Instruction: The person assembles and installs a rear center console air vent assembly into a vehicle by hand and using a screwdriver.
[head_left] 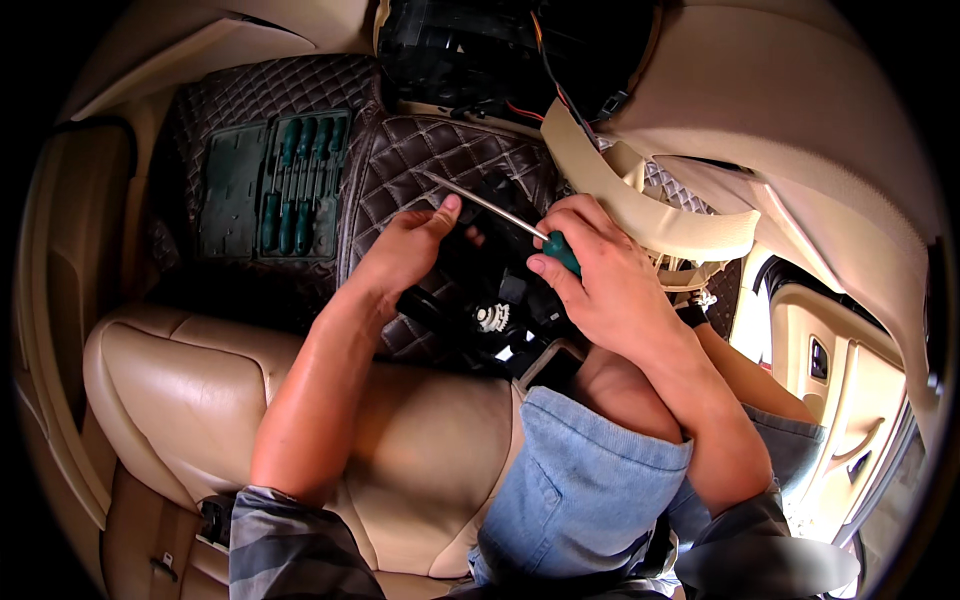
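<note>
A screwdriver [490,208] with a green handle and a long metal shaft is gripped in my right hand [610,280]. Its shaft slants up and left, the tip lying over the quilted mat beyond my left thumb. My left hand [408,248] has its thumb raised just below the shaft, and its fingers curl behind a black plastic assembly [515,290]. That assembly sits between my hands, in front of the seat. A white toothed gear [491,318] shows on its lower part. Dark shadow hides much of its outline and most of my left fingers.
An opened green case [232,190] of several green-handled screwdrivers lies on the quilted floor mat [405,150] at left. A curved beige trim panel [650,205] stands right of my right hand. Wires [545,60] hang from the dark dashboard opening. Below is a beige leather seat [420,450].
</note>
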